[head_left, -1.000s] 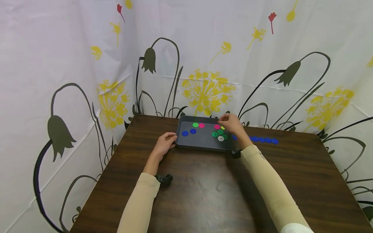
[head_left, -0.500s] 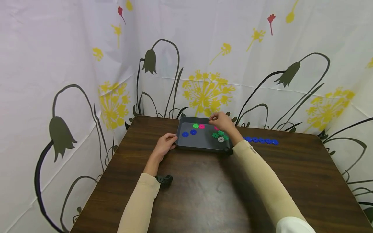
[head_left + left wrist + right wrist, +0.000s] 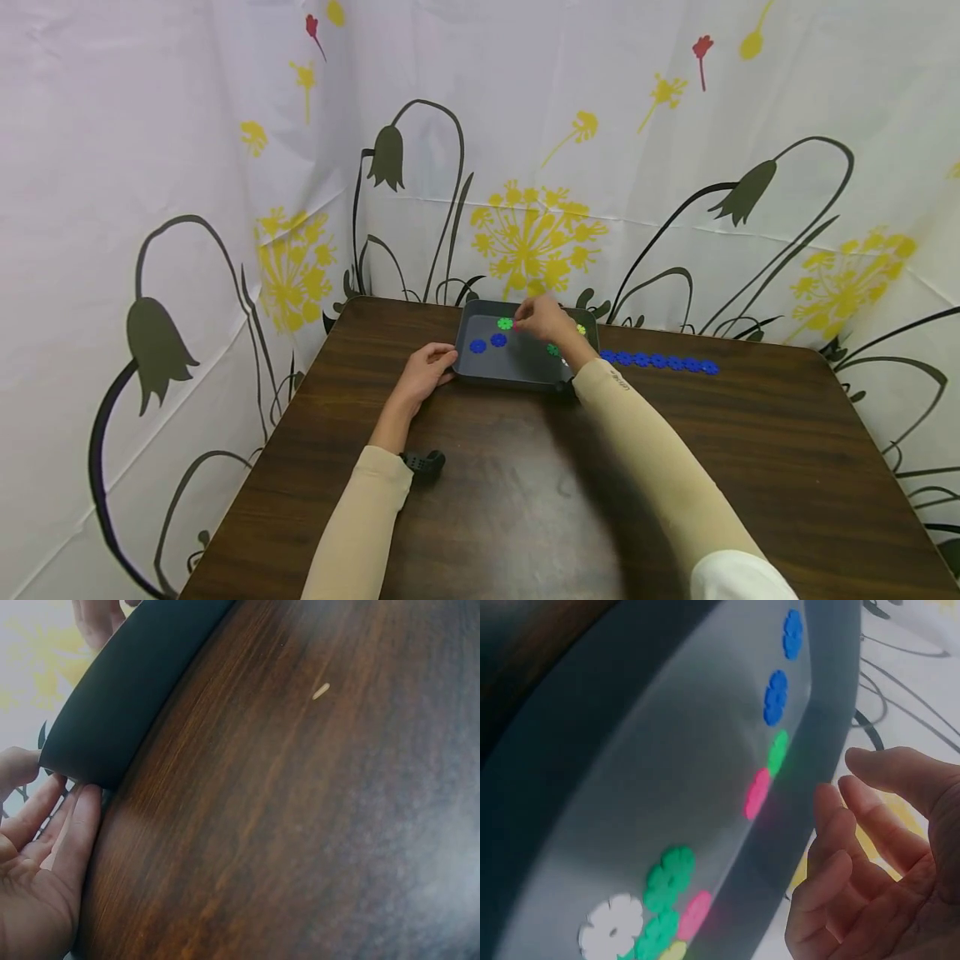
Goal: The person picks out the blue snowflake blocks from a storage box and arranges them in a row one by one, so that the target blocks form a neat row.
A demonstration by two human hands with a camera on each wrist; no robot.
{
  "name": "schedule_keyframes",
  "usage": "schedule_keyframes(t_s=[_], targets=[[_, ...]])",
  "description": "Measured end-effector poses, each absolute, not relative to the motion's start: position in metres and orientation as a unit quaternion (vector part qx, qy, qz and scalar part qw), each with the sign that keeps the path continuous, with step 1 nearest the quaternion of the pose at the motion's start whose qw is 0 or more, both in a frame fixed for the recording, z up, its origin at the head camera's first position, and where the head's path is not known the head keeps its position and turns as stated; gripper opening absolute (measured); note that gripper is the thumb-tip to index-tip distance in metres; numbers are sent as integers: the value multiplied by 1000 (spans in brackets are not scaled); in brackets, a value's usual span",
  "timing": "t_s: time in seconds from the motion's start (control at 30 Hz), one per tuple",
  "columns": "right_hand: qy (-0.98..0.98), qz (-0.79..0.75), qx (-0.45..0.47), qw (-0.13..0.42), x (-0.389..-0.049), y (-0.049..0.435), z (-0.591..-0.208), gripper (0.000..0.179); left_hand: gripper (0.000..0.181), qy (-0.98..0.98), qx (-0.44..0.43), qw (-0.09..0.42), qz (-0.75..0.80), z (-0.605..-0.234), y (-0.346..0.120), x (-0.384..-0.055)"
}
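A dark grey tray (image 3: 510, 367) lies near the table's far edge. At its left end, my left hand (image 3: 422, 375) grips the rim between thumb and fingers, as the left wrist view also shows on the tray wall (image 3: 127, 690). Over the tray is my right hand (image 3: 545, 321), fingers loosely bent, nothing between them. Just below it in the right wrist view are a pink flower-shaped disc (image 3: 758, 793) and a light green one (image 3: 778, 753). Two blue discs (image 3: 775, 698) lie farther left. Darker green discs (image 3: 670, 879), a white disc (image 3: 611, 928), another pink and a yellow one sit toward the right.
To the right of the tray, a row of several blue flower discs (image 3: 658, 361) lies on the brown wooden table (image 3: 495, 500). A patterned white curtain (image 3: 645, 75) hangs behind the table. One small pale speck (image 3: 321, 691) shows on the tabletop.
My right hand has moved left across the tray, from the right-hand discs to above the pink and light green pair. My left hand stays on the tray's left end.
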State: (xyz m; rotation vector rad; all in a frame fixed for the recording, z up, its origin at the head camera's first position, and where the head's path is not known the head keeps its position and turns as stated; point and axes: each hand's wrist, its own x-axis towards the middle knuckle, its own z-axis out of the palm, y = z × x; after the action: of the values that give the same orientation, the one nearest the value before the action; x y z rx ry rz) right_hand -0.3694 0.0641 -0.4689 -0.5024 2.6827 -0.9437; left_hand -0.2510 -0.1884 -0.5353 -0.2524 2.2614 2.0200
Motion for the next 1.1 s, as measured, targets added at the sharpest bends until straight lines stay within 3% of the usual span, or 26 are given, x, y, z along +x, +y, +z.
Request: schedule_keyframes(t_s=[0.3,1.1], targets=[[932,-285,-168,148,-373,42,-483,20,43,745,-87,47,660,-538,-189,-250],[949,-211,-152,179,-374,21,-488,31,40,743,-90,46,662,-534,-188,-249]])
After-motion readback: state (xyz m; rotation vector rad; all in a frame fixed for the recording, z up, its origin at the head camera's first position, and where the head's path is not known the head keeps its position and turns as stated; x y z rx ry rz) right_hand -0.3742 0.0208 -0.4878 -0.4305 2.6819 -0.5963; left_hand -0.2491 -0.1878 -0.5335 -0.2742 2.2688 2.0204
